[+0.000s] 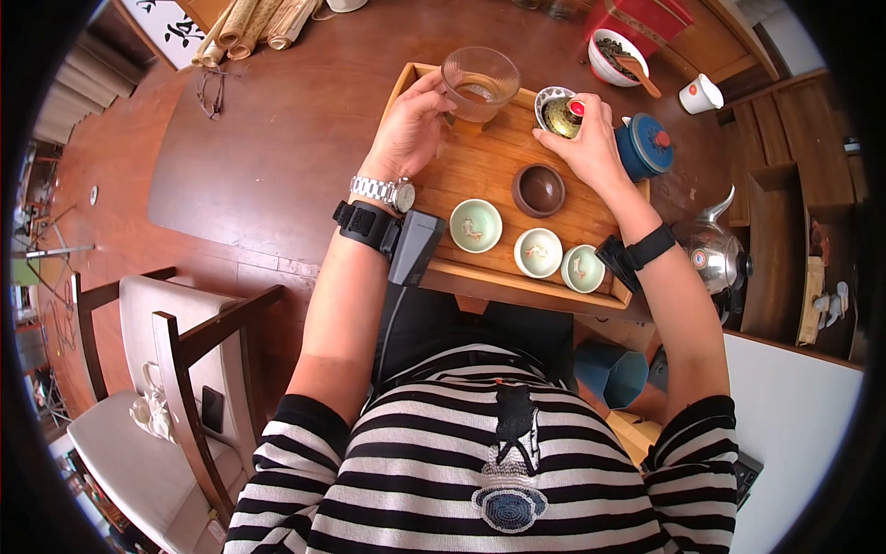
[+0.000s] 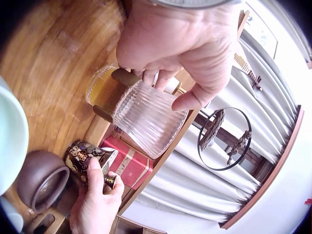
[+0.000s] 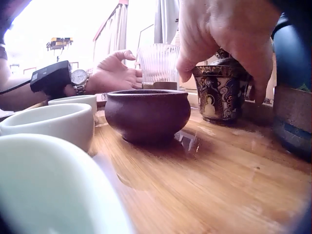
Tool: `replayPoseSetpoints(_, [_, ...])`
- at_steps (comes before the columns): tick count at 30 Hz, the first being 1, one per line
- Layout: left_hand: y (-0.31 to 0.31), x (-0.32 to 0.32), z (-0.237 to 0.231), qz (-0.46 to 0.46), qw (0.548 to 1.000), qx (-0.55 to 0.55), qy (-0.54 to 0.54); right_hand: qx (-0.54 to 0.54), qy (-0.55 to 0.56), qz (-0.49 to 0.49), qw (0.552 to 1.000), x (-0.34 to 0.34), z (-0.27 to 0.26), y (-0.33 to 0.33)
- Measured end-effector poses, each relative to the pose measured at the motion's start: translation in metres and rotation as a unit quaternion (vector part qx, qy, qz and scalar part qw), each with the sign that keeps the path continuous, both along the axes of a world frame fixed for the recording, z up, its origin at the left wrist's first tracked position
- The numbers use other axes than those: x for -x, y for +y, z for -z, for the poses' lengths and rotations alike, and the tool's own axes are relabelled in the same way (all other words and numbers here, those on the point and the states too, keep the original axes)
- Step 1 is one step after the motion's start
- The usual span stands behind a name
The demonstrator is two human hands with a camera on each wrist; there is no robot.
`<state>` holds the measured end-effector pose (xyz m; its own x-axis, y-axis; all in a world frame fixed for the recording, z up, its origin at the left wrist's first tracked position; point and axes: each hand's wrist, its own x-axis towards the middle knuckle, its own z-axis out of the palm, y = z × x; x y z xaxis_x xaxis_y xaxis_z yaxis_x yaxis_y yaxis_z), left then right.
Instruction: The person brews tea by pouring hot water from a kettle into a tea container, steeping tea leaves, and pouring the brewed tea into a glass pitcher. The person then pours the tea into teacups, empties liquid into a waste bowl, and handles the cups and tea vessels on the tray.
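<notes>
1. Standing nearest the person on the tray (image 1: 482, 166) are three green cups (image 1: 475, 225); the brown bowl (image 3: 146, 117) sits just beyond them.
2. The right hand (image 1: 591, 148) pinches the lidded cup (image 3: 220, 100) beyond the bowl, thumb and fingers about its rim, near the red knob (image 1: 577, 108); its base appears to rest on the tray.
3. The left hand (image 1: 411, 134) lies beside the glass (image 1: 482, 74), fingers loosely spread; whether they bear its weight I cannot tell.
4. Past the tray stands a white bowl (image 1: 596, 70) of leaves.
5. Gripping the cup for pouring seems the step in hand; the next move probably calls for a steady lift, lid secured.
6. The right wrist view shows the cup's patterned side, unlike the head view; the left wrist view reveals the glass's amber lower part, which the brown bowl masks from the right wrist.
</notes>
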<state>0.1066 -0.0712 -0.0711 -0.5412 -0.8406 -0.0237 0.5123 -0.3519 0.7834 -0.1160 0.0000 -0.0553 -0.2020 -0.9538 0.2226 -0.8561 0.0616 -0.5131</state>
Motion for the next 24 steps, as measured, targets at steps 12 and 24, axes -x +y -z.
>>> replayPoseSetpoints(12, [0.002, 0.000, -0.001, -0.001, 1.000, 0.003, -0.029, -0.011, 0.010, -0.020, 1.000, 0.006, -0.012, 0.003])
replayPoseSetpoints(24, [0.001, -0.002, 0.001, -0.003, 0.999, 0.024, -0.026, -0.015, 0.020, 0.005, 1.000, 0.002, -0.012, -0.001])
